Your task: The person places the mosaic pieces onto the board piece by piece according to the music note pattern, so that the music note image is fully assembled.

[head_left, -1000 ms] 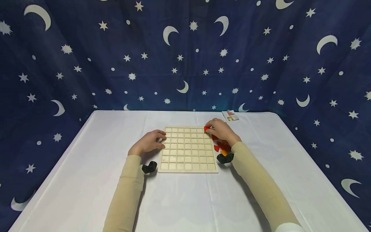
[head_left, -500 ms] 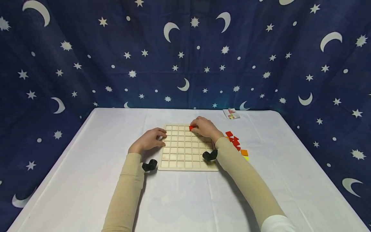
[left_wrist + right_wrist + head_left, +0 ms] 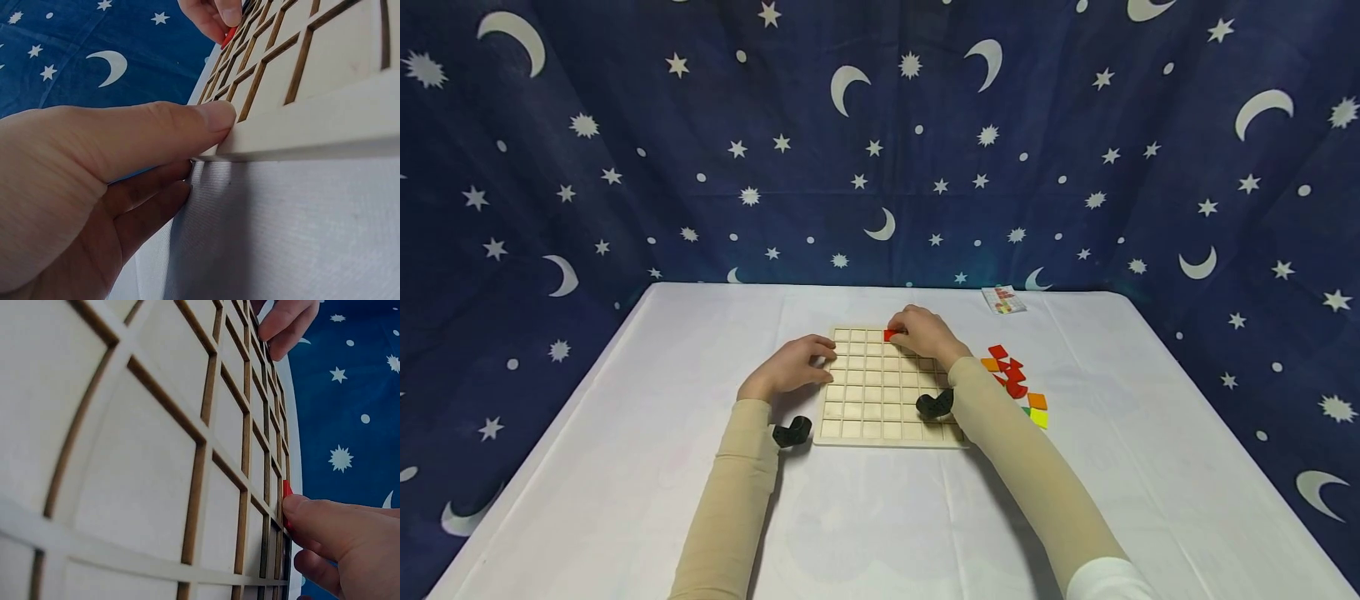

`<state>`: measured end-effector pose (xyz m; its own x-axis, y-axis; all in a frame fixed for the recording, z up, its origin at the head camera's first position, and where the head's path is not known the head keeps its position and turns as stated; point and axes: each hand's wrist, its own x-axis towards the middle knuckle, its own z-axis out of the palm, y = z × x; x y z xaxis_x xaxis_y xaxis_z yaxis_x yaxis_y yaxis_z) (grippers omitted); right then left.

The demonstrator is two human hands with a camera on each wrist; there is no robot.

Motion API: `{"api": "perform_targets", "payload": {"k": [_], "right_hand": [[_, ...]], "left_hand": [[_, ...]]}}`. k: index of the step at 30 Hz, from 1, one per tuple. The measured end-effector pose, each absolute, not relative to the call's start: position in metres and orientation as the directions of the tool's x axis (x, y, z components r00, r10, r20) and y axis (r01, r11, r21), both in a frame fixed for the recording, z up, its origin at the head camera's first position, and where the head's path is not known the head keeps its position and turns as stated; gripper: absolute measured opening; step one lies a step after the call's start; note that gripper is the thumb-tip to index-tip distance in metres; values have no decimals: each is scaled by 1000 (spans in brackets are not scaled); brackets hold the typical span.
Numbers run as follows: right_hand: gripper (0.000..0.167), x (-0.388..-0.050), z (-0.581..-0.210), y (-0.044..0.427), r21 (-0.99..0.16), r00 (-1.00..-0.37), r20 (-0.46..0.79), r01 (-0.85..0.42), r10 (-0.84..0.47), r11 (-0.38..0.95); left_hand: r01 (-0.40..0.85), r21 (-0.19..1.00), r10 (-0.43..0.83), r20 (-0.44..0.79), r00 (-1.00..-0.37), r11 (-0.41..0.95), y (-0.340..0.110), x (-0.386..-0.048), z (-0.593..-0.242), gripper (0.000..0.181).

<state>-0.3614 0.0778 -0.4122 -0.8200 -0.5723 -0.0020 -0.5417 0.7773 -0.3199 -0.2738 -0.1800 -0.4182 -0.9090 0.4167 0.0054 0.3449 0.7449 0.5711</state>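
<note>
A pale wooden grid board [image 3: 872, 400] with square recesses lies on the table. My left hand [image 3: 787, 367] rests at its left edge, thumb and fingers spread along the side. In the left wrist view the left thumb [image 3: 169, 128] touches the board's rim, with other fingers lower beside it. Over the board's far row, my right hand [image 3: 927, 335] pinches a small red tile [image 3: 890, 335] between thumb and fingers. The right wrist view shows this red tile [image 3: 287, 489] at the grid's far side, mostly covered by the right thumb [image 3: 306, 509].
Right of the board lie several loose red pieces [image 3: 1015, 375], orange tiles [image 3: 1037, 402], a yellow tile [image 3: 1039, 418] and a partly hidden green piece. A printed card [image 3: 1003, 300] lies near the table's back edge. A dark star-patterned cloth [image 3: 880, 167] hangs behind.
My right hand has carried the red tile left from the board's far right corner to nearer the middle of the far row. The left hand has stayed at the board's edge.
</note>
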Motion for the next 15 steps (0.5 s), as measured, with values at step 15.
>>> {"api": "perform_targets", "payload": {"k": [15], "right_hand": [[29,-359,-410,76,-356,-821,-20,-527,-570,772]], "left_hand": [[347,576,415,15,-910,740,-180,-270,-416,39]]}}
